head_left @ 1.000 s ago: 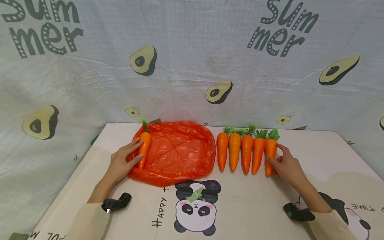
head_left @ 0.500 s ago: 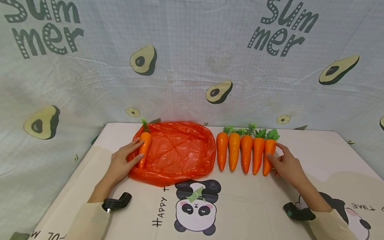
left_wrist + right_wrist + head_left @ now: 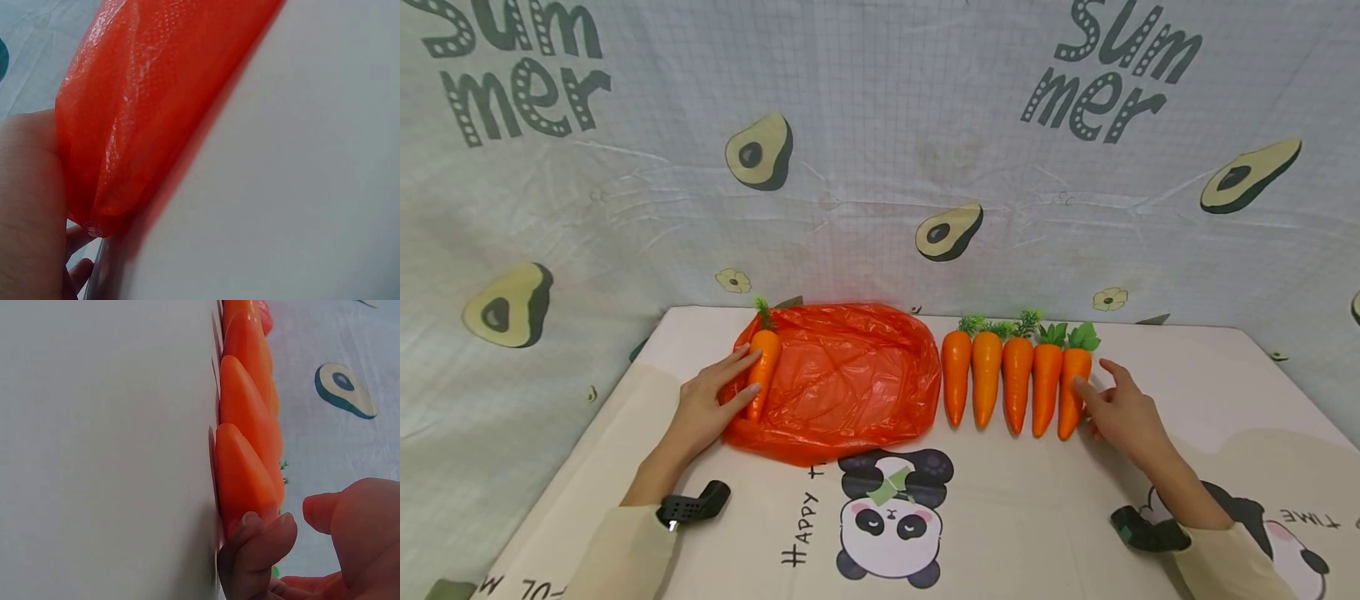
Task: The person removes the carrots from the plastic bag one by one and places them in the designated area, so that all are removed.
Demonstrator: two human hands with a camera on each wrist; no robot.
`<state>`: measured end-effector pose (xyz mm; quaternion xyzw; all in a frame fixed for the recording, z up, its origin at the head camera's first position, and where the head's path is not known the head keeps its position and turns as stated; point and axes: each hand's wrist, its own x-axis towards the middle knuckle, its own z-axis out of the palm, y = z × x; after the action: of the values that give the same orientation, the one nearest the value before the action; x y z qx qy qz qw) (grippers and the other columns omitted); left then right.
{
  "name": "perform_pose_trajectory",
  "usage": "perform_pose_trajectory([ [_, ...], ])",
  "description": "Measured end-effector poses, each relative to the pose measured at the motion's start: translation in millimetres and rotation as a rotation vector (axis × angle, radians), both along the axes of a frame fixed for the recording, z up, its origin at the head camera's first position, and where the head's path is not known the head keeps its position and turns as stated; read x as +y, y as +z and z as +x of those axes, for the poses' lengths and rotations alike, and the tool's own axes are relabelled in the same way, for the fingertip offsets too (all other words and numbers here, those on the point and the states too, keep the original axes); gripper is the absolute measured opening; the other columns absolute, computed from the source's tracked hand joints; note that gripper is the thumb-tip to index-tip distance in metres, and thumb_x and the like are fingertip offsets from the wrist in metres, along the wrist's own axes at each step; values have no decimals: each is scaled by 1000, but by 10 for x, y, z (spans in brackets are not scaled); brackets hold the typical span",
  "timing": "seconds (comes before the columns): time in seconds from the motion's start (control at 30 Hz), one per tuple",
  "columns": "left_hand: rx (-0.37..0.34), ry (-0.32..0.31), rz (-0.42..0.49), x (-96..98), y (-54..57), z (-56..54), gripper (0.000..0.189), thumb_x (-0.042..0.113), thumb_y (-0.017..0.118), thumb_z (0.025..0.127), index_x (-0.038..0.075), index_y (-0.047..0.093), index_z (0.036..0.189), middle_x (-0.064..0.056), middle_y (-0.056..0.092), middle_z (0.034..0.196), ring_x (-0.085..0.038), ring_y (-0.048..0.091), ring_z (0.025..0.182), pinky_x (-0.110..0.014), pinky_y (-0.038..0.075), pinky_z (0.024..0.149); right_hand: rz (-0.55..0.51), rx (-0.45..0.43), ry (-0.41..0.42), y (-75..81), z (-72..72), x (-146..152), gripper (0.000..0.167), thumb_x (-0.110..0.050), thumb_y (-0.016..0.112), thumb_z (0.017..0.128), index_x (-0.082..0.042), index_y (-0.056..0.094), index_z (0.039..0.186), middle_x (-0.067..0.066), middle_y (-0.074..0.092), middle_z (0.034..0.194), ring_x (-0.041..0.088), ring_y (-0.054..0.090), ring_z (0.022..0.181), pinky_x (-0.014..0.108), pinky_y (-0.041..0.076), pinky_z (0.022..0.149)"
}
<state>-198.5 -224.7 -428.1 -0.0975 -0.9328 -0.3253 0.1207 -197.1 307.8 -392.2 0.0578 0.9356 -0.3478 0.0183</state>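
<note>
An orange carrot [image 3: 763, 375] with a feathery green top lies along the left side of a red plastic bag [image 3: 850, 379]. My left hand [image 3: 703, 404] reaches over the bag's rim, and its thumb and fingers rest on that carrot. Several more carrots [image 3: 987, 379] lie in a row right of the bag, leafy tops away from me. By the rightmost carrot [image 3: 1073, 392] is my right hand [image 3: 1126, 421], index finger raised off it. In the right wrist view, the thumb [image 3: 320, 512] stands apart from the carrots while the lower fingertips [image 3: 284, 531] are against the nearest one.
The pale tabletop [image 3: 1015, 508] carries printed pandas and lettering. Behind it hangs a light cloth [image 3: 850, 125] with avocado prints. A black wrist device [image 3: 694, 504] sits on my left wrist, and another black device [image 3: 1150, 529] is on my right.
The rightmost carrot has shifted slightly left, closer to its neighbour. My right index finger has lifted away from it. The left hand, its carrot and the bag stay as they were.
</note>
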Motion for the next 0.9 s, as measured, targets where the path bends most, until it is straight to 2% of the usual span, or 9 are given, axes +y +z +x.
perform_pose_trajectory([
  [0.13, -2, -4, -1, 2, 4, -6, 57, 32, 63, 92, 11, 47, 142, -17, 35, 150, -44, 30, 133, -65, 18, 100, 17, -1, -21, 36, 7, 4, 81, -47, 42, 99, 9, 9, 148, 14, 60, 84, 20, 57, 57, 31, 50, 57],
  [0.37, 41, -11, -1, -16, 2, -12, 55, 30, 64, 91, 11, 49, 140, -16, 38, 148, -43, 34, 131, -63, 22, 96, 26, 53, -37, 98, 15, 36, 81, -48, 41, 99, 12, 11, 146, 13, 62, 80, 20, 58, 56, 32, 47, 55],
  [0.57, 34, -12, 3, -23, 10, 1, 55, 30, 64, 91, 11, 49, 140, -16, 37, 149, -43, 34, 131, -63, 22, 96, 31, 90, -34, 134, 30, 28, 80, -47, 41, 99, 12, 12, 145, 11, 62, 77, 20, 58, 57, 32, 47, 55],
  [0.9, 20, -20, 10, -17, 27, 6, 56, 31, 64, 91, 11, 48, 141, -16, 37, 149, -44, 33, 131, -63, 22, 96, 33, 146, -55, 225, 64, -15, 76, -44, 42, 100, 11, 15, 146, 18, 62, 84, 21, 57, 55, 32, 49, 53],
])
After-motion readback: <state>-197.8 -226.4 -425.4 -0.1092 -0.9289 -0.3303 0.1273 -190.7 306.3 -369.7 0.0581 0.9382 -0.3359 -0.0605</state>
